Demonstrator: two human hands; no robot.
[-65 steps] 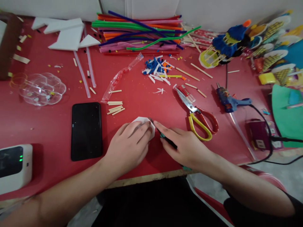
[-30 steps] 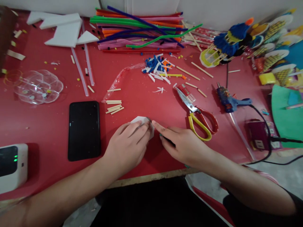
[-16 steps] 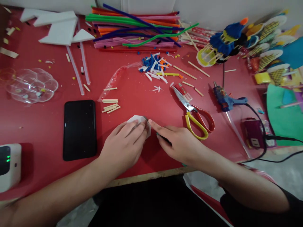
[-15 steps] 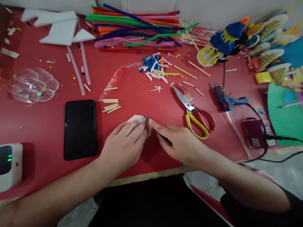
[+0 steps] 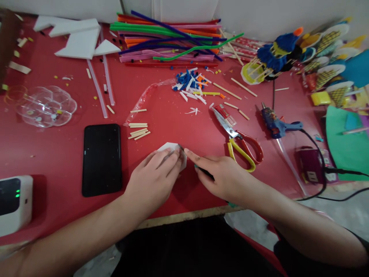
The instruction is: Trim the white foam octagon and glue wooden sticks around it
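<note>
My left hand [image 5: 155, 175] presses a small white piece of foam board [image 5: 170, 146] against the red table, its fingers bunched over it. The piece has straight, angled edges, and most of it is hidden under those fingers. My right hand [image 5: 220, 171] grips a craft knife [image 5: 206, 174] with a black handle, the index finger stretched along it. The dark blade tip meets the piece's upper right edge, beside my left fingertips. Just right of my right hand lie scissors [image 5: 240, 144] with one yellow and one red handle.
A black phone [image 5: 102, 159] lies left of my hands, near short wooden sticks [image 5: 138, 132]. Foam offcuts [image 5: 79, 38] and pipe cleaners [image 5: 173, 36] are at the back. Blue and white scraps [image 5: 188, 82] sit mid-table. A corded glue gun [image 5: 275, 121] is at right.
The whole view has shifted slightly, so things appear a little further right and lower. Both hands keep their hold, with the knife still at the white piece's edge.
</note>
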